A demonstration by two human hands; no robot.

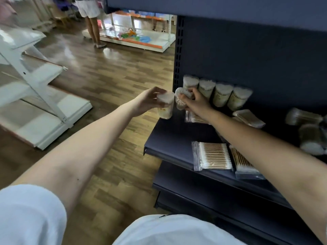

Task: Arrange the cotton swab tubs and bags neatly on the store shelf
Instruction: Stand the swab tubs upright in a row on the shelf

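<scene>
Cotton swab tubs (217,91) stand four in a row at the back of the shelf (169,138). The left hand (146,101) curls its fingers round an upright tub (166,105) at the shelf's left end. The right hand (196,101) grips a tilted tub (181,99) beside it. Bags (211,156) lie askew and toppled tubs (311,138) lie at the right, so roughly half seems left.

The right forearm (256,144) covers the right part of the bag at the shelf front (243,165) and most of the bag under the wrist (193,118). The fingers of the right hand (196,103) hide part of the tilted tub (181,101). The left hand (146,101) hides the left side of the upright tub (166,106). Labels on the back-row tubs (221,92) are too blurred to read. The lying tubs (309,137) at the right edge are blurred, and the nearer one is cut off. The bystander (90,16) is cut off above the waist.
</scene>
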